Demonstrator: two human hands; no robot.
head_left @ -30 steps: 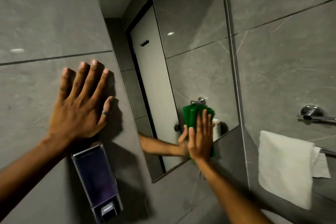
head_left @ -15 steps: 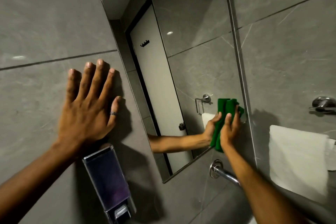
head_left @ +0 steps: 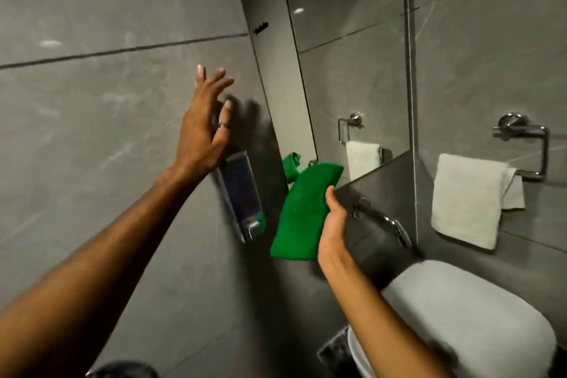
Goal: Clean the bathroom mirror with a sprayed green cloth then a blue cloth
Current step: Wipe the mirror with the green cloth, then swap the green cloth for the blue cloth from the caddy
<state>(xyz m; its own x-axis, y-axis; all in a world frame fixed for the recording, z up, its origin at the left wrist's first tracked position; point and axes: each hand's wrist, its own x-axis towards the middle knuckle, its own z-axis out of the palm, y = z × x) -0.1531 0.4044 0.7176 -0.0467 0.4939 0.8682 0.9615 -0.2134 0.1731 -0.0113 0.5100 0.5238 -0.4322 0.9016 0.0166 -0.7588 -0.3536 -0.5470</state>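
Note:
The folded green cloth [head_left: 303,212] is held in my right hand [head_left: 333,225], below the mirror's lower edge and off the glass. The mirror [head_left: 346,49] hangs on the grey tiled wall, reflecting a door, a towel ring and a bit of the green cloth. My left hand [head_left: 204,129] is lifted off the wall left of the mirror, fingers spread, holding nothing, just above the soap dispenser. No blue cloth is in view.
A wall soap dispenser [head_left: 241,196] sits under my left hand. A chrome tap [head_left: 383,221] juts from the wall below the mirror, above a white basin [head_left: 472,322]. A white towel [head_left: 469,199] hangs on a ring [head_left: 527,144] at right.
My right hand has pulled the green cloth down off the mirror's lower right corner to below the glass. My left hand has lifted away from the wall. The view has tilted down.

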